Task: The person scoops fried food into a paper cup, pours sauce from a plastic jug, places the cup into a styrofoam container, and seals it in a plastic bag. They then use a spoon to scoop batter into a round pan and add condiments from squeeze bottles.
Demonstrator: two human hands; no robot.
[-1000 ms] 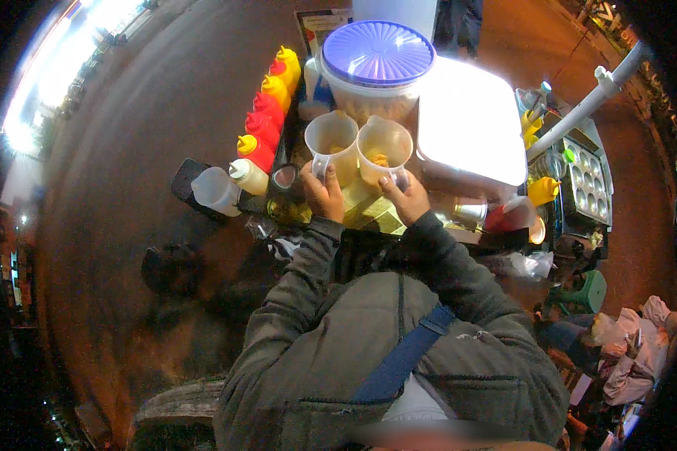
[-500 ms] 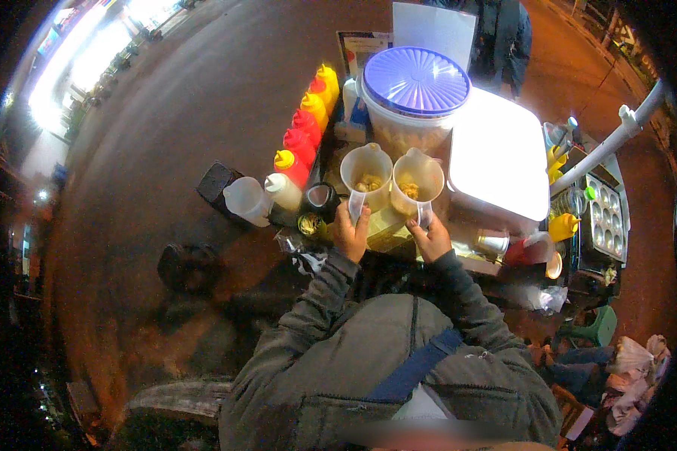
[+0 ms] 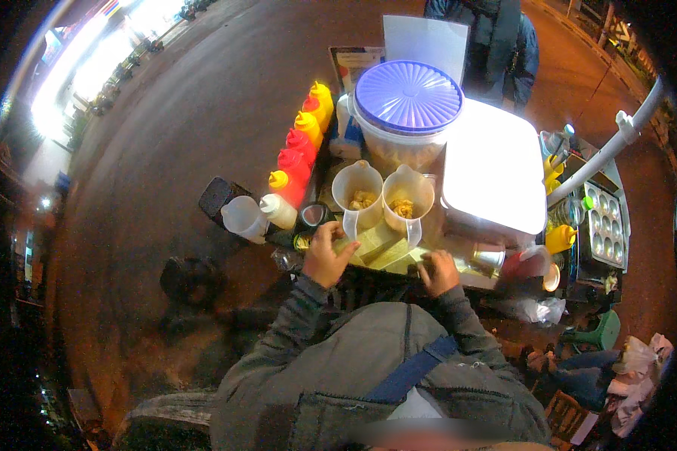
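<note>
Two translucent plastic measuring jugs, the left jug (image 3: 347,184) and the right jug (image 3: 420,185), stand side by side on the cart top, their handles toward me. Pale yellowish-brown chunks of food lie in the bottom of each. My left hand (image 3: 326,255) is open beside the left jug's handle, thumb and fingers spread, holding nothing. Below and right of the other handle, my right hand (image 3: 438,272) is at the counter's front edge, apart from the jug. Its fingers are loosely bent, with nothing visible in them.
Behind the jugs stands a large tub with a purple lid (image 3: 408,94). A white box lid (image 3: 495,165) glows at right. Red, yellow and white squeeze bottles (image 3: 296,163) line the left edge, near another empty jug (image 3: 244,218). A moulded pan (image 3: 605,218) and a pole (image 3: 609,154) are farther right.
Both hands have let go of the jug handles. My left hand has drawn back down and left, my right hand down toward the counter edge. The jugs now stand unheld.
</note>
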